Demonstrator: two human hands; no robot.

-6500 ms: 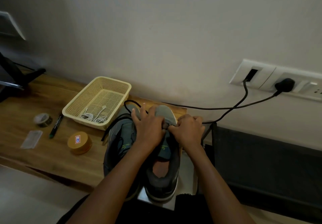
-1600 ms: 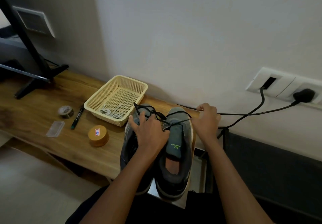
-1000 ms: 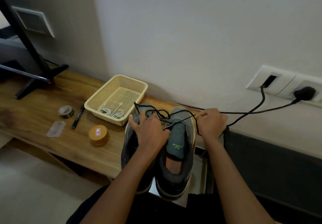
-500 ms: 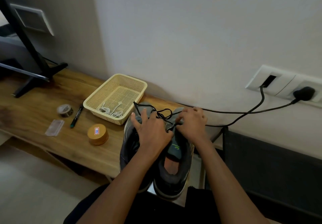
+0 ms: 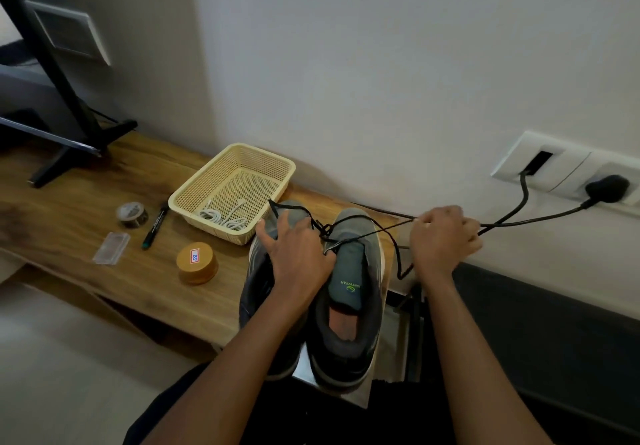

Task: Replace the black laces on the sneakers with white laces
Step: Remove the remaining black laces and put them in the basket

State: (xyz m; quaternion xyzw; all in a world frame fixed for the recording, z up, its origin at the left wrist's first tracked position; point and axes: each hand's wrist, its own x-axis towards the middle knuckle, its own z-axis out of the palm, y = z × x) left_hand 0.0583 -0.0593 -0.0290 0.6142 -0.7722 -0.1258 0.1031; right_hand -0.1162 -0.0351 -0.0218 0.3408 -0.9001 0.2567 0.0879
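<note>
head camera: the left hand (image 5: 298,254) lies flat on the left grey sneaker (image 5: 254,288), its fingers (image 5: 282,224) spread straight and pressing the toe, gripping nothing. the right hand (image 5: 441,240), out to the right of both shoes, has its fingers curled tight round the black lace (image 5: 375,231). the lace runs taut from those fingers back to the eyelets of the right grey sneaker (image 5: 349,292), just right of the left thumb, and a slack loop hangs below the right-hand fingers. a tangle of lace sits just beyond the left-hand fingertips. both sneakers stand side by side, toes to the wall, at the end of the wooden worktop (image 5: 69,226). the white laces (image 5: 225,217) lie coiled in a cream mesh basket (image 5: 194,192) just left of the left-hand fingers, touching neither hand. further left of those fingers are a round yellow tin (image 5: 196,262), a marker pen (image 5: 154,224), a tape roll (image 5: 131,214) and a clear plastic packet (image 5: 111,248). beyond the right-hand fingers, black cables (image 5: 540,218) run to a white wall socket panel (image 5: 571,171).
</note>
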